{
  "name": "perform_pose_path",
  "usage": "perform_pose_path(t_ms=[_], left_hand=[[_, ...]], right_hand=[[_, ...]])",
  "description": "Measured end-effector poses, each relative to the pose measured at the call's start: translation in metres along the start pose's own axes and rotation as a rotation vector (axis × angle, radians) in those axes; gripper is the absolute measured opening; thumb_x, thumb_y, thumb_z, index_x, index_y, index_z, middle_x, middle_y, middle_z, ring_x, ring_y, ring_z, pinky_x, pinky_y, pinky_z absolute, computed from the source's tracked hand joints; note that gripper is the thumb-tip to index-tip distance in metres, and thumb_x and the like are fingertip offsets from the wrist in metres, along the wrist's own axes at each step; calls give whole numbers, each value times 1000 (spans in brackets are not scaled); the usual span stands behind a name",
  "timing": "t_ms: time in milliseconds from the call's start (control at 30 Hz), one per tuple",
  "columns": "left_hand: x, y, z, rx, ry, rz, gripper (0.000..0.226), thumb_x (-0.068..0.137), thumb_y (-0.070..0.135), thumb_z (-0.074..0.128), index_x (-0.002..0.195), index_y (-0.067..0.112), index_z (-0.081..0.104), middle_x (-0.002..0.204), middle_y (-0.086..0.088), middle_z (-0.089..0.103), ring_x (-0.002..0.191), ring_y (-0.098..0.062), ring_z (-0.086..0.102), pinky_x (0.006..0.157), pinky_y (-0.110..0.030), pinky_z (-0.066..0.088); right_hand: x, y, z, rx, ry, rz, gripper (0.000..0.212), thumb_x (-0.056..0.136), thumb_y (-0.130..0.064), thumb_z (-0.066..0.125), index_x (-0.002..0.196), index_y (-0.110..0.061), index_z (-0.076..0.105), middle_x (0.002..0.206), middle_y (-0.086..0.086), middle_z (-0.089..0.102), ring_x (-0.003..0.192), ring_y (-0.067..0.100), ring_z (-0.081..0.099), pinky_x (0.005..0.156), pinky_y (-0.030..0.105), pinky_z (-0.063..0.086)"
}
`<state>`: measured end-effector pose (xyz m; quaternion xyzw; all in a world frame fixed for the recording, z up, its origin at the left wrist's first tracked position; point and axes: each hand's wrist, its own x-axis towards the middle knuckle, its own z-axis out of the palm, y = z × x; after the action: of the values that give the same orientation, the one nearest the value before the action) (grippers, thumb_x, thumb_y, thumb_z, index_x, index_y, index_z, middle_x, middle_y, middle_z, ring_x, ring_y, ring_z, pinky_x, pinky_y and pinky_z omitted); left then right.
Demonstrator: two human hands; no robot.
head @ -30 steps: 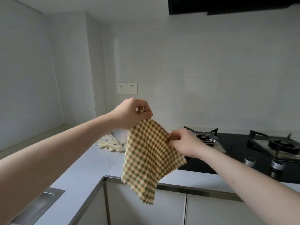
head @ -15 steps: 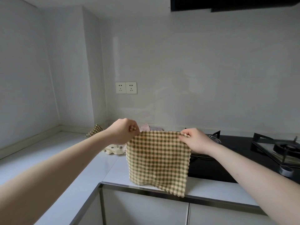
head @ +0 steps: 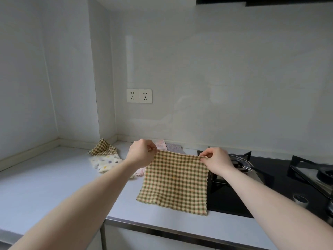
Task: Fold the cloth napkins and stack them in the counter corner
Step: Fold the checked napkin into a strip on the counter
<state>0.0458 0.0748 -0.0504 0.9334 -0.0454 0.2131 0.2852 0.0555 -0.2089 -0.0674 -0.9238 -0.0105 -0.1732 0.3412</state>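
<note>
head view: left hand (head: pixel 142 154) and right hand (head: pixel 217 161), each grip pinching a checked napkin (head: pixel 174 183) top corner

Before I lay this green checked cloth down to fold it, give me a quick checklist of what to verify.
1. Left hand pinches a top corner of the green and cream checked cloth napkin: ok.
2. Right hand pinches the other top corner: ok.
3. Top edge stretched straight between the hands: ok.
4. Napkin clear of the black glass gas hob: not ok, its right edge hangs over the hob's left rim.
5. Bare pale grey countertop to the left for folding: ok.
6. Corner spot free for stacking: not ok, a second checked napkin and a white polka-dot napkin lie there unfolded.
</note>
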Motion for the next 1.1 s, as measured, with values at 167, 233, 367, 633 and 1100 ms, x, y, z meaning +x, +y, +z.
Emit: perform_pose_path(t_ms=[167, 233, 367, 633, 1100], left_hand=[[3, -10, 14, 3, 3, -1, 10, 90, 25, 69, 94, 27, 78, 97, 5, 78, 96, -16, 69, 82, -28, 53], [-2, -15, 16, 21, -29, 13, 11, 91, 23, 69, 95, 25, 79, 98, 5, 77, 97, -14, 69, 79, -24, 49], [-19, -30, 21, 55, -90, 38, 9, 91, 23, 70, 97, 24, 78, 97, 9, 76, 87, -6, 67, 64, -11, 43], [-54, -50, 25, 74, -160, 73, 5, 88, 25, 78, 92, 25, 77, 94, 11, 75, 90, -6, 69, 79, -20, 55], [-86, -45, 31, 341, -258, 62, 22, 75, 56, 62, 83, 36, 68, 97, 13, 70, 89, -14, 64, 76, -29, 54]], right_hand=[[7, 5, 10, 28, 21, -19, 17, 84, -15, 75, 76, -31, 76, 81, -14, 72, 83, 6, 66, 76, 23, 48], [3, 10, 13, -1, 5, -53, 18, 82, -13, 73, 74, -30, 76, 75, -15, 71, 80, 4, 66, 73, 21, 46], [-12, 19, 19, -62, -94, -129, 22, 81, -16, 74, 67, -33, 72, 72, -16, 70, 78, 0, 66, 75, 24, 53], [-51, 24, 22, -166, -236, -227, 11, 80, -23, 72, 75, -32, 76, 76, -14, 72, 78, 0, 65, 73, 26, 55], [-82, 41, 31, -108, -297, -152, 14, 80, -45, 72, 80, -32, 78, 87, -16, 73, 84, 0, 66, 80, 27, 55]])
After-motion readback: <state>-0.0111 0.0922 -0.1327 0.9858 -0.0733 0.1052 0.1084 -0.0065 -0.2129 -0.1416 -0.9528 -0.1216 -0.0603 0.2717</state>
